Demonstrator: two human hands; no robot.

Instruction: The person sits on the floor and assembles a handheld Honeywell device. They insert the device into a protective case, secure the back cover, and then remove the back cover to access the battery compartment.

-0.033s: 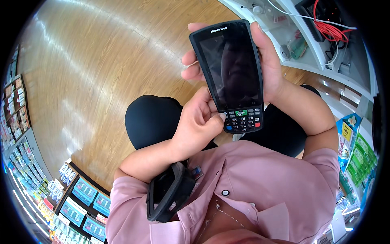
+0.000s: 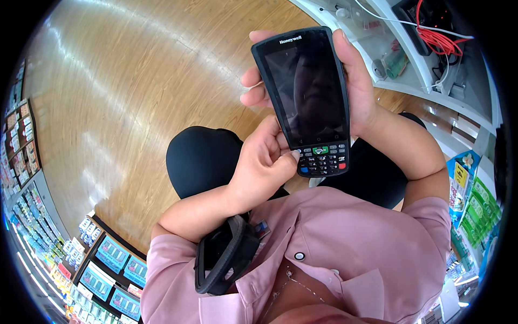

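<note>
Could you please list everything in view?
Handheld keypad device: one, black, upper centre
Cable bundle: one, red, upper right
Shelf unit: one, white, upper right
Packets: several, green, right edge
Boxes: at least four, blue, lower left
Shelved goods: many, mixed colours, left edge
Floor: one, brown, upper left
Looped object: one, black, lower centre
Necklace: one, silver, bottom centre
Shirt: one, pink, bottom centre
Trousers: one pair, black, centre
Left grip: one, bare, device's lower left
Right grip: one, bare, device's right side
</note>
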